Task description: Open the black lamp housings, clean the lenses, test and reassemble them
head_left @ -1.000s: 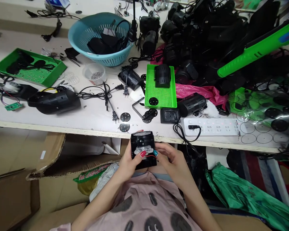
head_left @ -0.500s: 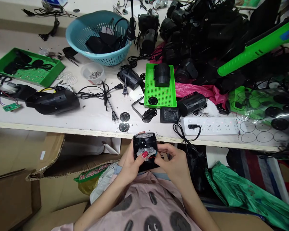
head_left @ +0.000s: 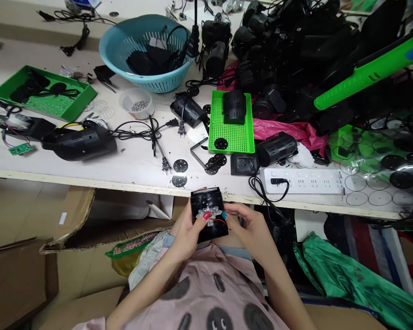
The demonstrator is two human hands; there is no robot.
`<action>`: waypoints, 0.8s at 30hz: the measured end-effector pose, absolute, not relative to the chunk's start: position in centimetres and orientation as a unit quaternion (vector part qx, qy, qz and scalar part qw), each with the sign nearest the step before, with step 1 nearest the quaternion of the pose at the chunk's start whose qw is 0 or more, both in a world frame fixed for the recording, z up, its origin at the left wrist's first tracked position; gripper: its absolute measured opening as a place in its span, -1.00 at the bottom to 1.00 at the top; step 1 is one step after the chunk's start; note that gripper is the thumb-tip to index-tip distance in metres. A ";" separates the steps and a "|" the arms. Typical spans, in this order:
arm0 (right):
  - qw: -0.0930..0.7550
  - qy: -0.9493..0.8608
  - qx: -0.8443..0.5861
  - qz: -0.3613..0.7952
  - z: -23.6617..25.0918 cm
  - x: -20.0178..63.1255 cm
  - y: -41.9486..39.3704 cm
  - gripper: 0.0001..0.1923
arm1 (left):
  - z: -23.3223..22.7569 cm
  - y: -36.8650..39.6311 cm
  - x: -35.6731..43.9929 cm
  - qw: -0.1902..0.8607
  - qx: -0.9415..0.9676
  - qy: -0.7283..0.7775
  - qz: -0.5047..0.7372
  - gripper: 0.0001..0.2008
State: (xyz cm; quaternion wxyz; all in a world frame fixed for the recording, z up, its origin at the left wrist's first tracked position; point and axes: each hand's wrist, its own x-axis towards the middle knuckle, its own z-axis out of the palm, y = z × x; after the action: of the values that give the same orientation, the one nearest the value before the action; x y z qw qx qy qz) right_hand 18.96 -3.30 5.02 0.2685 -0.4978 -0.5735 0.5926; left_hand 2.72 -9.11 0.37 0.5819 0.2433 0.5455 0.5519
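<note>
In my lap, just below the table edge, I hold a black plastic housing (head_left: pixel 206 198). A clear plastic fitting (head_left: pixel 209 212) lies across its upper face, with a thin red wire (head_left: pixel 219 220) beside it. My left hand (head_left: pixel 187 231) is closed around the housing's left side, its red-nailed thumb pressing on the clear fitting. At the right edge, my right hand (head_left: pixel 249 227) grips the housing, thumb near the red wire and fingers along the side. The housing's underside and some fingertips are hidden.
On the table (head_left: pixel 141 170) stand a blue basket (head_left: pixel 144 82), a tub of small screws (head_left: pixel 136 104), a green perforated tray (head_left: pixel 232 137) and a white power strip (head_left: pixel 303 181). Black housings are heaped at the back right. Cardboard boxes (head_left: pixel 20 275) are down left.
The housing has tilted in my hands, so its round grille end shows less and its dark flat face more. My right thumb has come further into view. The whole view has shifted slightly.
</note>
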 end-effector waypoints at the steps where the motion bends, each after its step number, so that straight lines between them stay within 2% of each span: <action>1: 0.266 -0.566 -0.494 0.604 4.9 19.2 -3.3 -0.78 | 0.5 -9.1 2.8 0.586 0.239 0.541 0.554 -0.47; 7: 0.268 -0.563 -0.512 0.590 4.0 20.6 -3.4 -0.79 | 1.1 -8.9 3.1 0.621 0.235 0.518 0.539 -0.28; 14: 0.302 -0.559 -0.540 0.552 1.5 21.9 -4.7 -0.70 | 2.1 -8.1 3.0 0.641 0.122 0.521 0.550 -0.39; 20: 0.315 -0.606 -0.454 0.572 -0.4 22.6 -5.4 -0.60 | 2.3 -8.0 1.9 0.685 0.092 0.488 0.533 -0.29; 24: 0.277 -0.661 -0.397 0.574 0.2 22.4 -4.7 -0.71 | 2.3 -8.3 1.3 0.700 0.111 0.472 0.524 -0.19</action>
State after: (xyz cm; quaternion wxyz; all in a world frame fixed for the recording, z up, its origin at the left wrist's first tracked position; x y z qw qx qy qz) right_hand 22.39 -4.72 0.25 0.2767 -0.3971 -0.6605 0.5740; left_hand 1.32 -8.27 2.31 0.7000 0.1106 0.4719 0.5244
